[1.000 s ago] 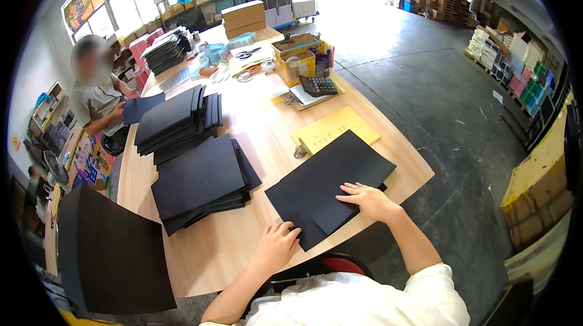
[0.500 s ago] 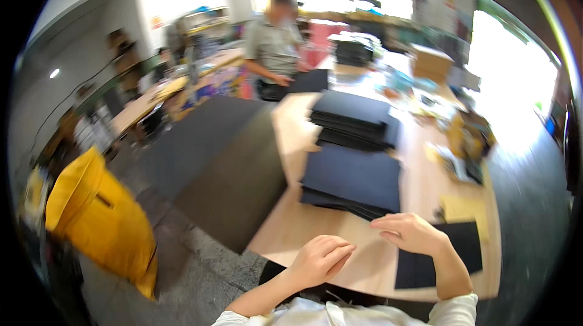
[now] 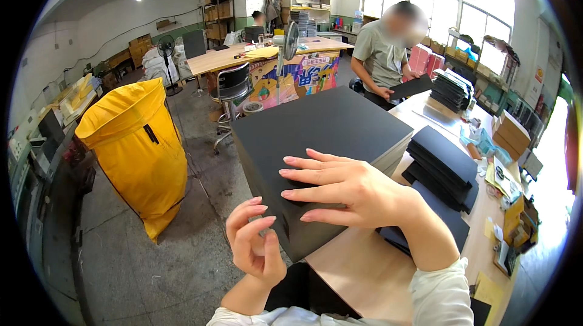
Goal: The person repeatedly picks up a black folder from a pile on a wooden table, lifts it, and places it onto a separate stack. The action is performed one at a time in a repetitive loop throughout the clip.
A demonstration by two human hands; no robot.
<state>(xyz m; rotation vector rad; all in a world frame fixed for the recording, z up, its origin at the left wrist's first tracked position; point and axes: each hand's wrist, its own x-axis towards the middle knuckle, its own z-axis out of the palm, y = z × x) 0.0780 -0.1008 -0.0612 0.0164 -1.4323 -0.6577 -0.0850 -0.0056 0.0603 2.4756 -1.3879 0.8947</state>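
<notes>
A tall block of stacked black sheets (image 3: 322, 121) stands at the table's left side, its layered edges showing on the near right. My right hand (image 3: 349, 191) is over the near corner of its top sheet, palm down, with fingers spread and nothing held; whether it presses on the sheet I cannot tell. Close beside the same corner is my left hand (image 3: 255, 241), its fingers loosely bent and apart, with nothing visible in them. To the right of the block, folded black pieces (image 3: 446, 162) lie in a pile, and more black pieces (image 3: 434, 207) are partly covered by my right forearm.
Across the table (image 3: 352, 271) a person (image 3: 379, 53) holds a black piece (image 3: 412, 87). Another black stack (image 3: 450, 90) and a brown carton (image 3: 511, 135) stand at the far right. A yellow sack (image 3: 136, 150) is on the floor at left, with a chair (image 3: 234, 89) beyond it.
My view has turned left toward the block. Both hands have moved from above the table's near edge to the block's near corner, the right one now over its top.
</notes>
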